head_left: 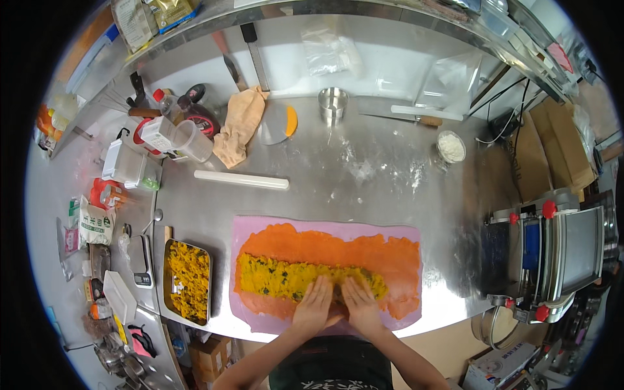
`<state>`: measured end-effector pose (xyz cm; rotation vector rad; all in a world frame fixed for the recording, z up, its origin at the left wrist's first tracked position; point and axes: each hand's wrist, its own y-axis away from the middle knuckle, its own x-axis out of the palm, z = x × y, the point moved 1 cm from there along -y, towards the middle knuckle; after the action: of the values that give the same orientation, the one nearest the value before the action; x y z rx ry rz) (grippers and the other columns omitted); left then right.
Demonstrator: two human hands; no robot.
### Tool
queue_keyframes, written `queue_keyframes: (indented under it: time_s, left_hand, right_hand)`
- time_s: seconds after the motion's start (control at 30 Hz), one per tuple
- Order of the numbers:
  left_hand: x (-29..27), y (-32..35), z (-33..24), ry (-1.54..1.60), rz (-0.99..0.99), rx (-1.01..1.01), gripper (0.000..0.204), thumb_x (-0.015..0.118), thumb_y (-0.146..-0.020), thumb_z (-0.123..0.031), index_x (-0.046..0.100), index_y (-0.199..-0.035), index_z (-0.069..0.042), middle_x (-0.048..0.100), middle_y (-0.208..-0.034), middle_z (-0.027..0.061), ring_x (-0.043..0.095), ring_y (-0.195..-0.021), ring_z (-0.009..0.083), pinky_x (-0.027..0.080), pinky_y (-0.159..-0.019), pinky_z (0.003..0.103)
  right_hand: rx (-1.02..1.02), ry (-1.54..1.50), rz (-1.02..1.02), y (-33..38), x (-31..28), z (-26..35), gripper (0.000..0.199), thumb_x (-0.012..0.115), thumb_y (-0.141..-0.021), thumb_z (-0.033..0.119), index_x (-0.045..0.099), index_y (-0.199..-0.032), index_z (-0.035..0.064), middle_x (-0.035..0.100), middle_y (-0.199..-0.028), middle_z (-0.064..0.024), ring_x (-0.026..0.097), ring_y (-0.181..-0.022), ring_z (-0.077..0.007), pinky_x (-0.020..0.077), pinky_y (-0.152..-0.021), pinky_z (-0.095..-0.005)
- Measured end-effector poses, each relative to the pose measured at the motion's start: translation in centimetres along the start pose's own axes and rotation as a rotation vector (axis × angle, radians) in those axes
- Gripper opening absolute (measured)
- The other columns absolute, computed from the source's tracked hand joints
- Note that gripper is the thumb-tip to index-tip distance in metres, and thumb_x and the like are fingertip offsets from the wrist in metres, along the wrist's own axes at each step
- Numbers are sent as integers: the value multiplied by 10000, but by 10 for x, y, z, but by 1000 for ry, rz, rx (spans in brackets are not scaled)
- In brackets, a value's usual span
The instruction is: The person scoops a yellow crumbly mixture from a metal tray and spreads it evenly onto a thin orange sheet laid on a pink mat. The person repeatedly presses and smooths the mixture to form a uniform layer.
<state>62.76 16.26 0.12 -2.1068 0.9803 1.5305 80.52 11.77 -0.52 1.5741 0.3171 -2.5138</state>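
A sheet of orange dough (325,242) lies spread on a purple mat (242,226) at the table's front edge. Along the dough runs a long band of yellow filling (270,275) with dark green bits in it. My left hand (314,304) rests with outstretched fingers on the filling's near edge. Close beside it, my right hand (359,300) also has its fingers stretched over the filling, toward its right end. Neither hand appears to hold anything. Under the palms, part of the filling and dough is hidden.
A metal tray (208,286) of loose yellow filling stands left of the mat, beside a scale (141,263). Behind lie a white rolling pin (242,180), a steel cup (333,107), a long knife (396,117) and a bowl of white powder (450,147). At right stands a machine with rollers (549,250).
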Motion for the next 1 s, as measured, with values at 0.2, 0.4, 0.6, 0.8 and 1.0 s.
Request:
queue_keyframes:
  time_s: [0.2, 0.4, 0.6, 0.8, 1.0]
  left_hand:
    - [10, 10, 14, 24, -24, -31, 1051, 715, -770, -607, 390, -1421, 152, 310, -1554, 322, 265, -1487, 426, 221, -1205, 544]
    - [-5, 7, 14, 25, -17, -51, 1056, 713, -767, -594, 361, -1461, 121, 309, -1576, 270, 237, -1508, 370, 189, -1226, 499]
    - [-2, -2, 15, -67, 139, 55, 1048, 725, -759, -584, 357, -1483, 78, 268, -1600, 248, 203, -1520, 354, 156, -1236, 492]
    - [-20, -17, 14, -33, 32, 26, 1093, 726, -715, -644, 380, -1470, 67, 288, -1588, 251, 226, -1510, 359, 175, -1227, 502]
    - [2, -46, 14, -125, -54, 192, 1036, 710, -696, -644, 458, -1420, 53, 369, -1564, 205, 316, -1476, 333, 233, -1213, 485]
  right_hand:
    - [58, 14, -4, -11, 3, -2, 599, 623, -870, 138, 450, -1371, -143, 443, -1458, -322, 386, -1415, -431, 293, -1180, -538]
    - [40, 191, 122, -17, -8, 7, 548, 521, -946, 171, 447, -1391, -138, 418, -1495, -306, 380, -1436, -395, 258, -1209, -501]
    - [24, -23, 114, -12, 6, 12, 587, 557, -875, 100, 448, -1418, -94, 431, -1509, -266, 388, -1438, -387, 248, -1207, -515]
    - [297, -154, -200, 13, -30, -3, 582, 532, -835, -59, 457, -1411, -91, 454, -1484, -281, 441, -1395, -408, 287, -1178, -546]
    - [362, -147, -247, 40, -31, -10, 503, 523, -862, -80, 497, -1364, -104, 487, -1445, -287, 431, -1393, -433, 299, -1169, -555]
